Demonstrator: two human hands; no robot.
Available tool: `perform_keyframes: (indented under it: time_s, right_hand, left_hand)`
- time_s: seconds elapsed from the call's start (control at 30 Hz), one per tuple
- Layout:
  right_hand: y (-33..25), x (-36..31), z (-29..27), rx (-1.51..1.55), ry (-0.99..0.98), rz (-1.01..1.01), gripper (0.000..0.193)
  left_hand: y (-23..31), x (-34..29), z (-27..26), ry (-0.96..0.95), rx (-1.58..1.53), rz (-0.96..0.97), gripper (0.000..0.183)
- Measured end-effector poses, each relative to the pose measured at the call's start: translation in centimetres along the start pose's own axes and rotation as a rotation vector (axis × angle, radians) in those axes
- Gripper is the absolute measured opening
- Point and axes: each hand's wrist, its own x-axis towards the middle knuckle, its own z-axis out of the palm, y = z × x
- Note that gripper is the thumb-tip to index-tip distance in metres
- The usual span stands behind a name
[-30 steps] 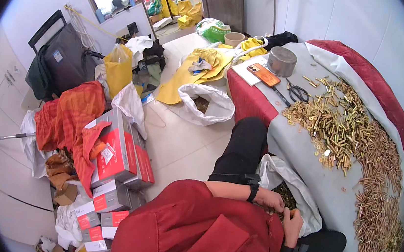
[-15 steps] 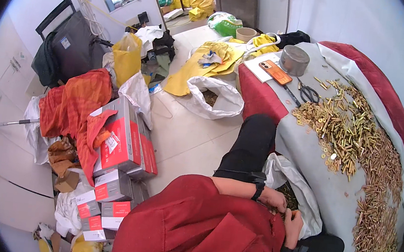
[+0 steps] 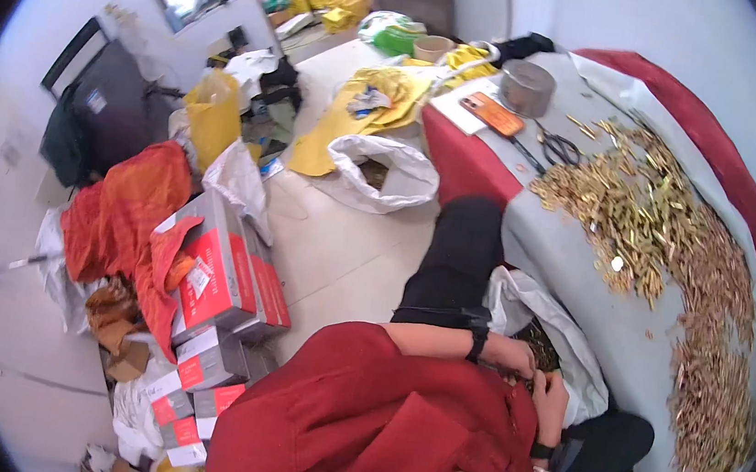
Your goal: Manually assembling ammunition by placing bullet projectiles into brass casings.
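Reckoned on a clock face around the hands, the tabletop [image 3: 577, 266], covered in grey with red cloth along its edges, runs from twelve to four o'clock. Small brass-coloured metal pieces [image 3: 643, 213] spread along it from one to four, too many to count, thin rings among them near one. At twelve o'clock sit one metal pot [image 3: 527, 88], one orange phone [image 3: 492, 115] and one pair of black-handled scissors [image 3: 560, 147]. On the pale floor [image 3: 347, 265] stand one open white bag [image 3: 408, 193] at eleven, at least six red-and-grey boxes [image 3: 219, 279] around nine, and one dark suitcase [image 3: 119, 112] at ten. The room opens through a doorway at eleven. Two hands meet at the clock's centre, over the near edge of one white sack [image 3: 580, 372] between the legs: left hand [image 3: 510, 354], right hand [image 3: 551, 397]. Both grips have curled fingers; whether they pinch anything cannot be told.
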Motion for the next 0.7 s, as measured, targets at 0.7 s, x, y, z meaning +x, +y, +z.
perform_keyframes:
  time_s: [0.7]
  right_hand:
    - [-2.4, -0.3, -0.9, 0.330, 0.311, 0.188, 0.037]
  left_hand:
    - [0.7, -0.6, 0.3, 0.058, -0.101, -0.172, 0.029]
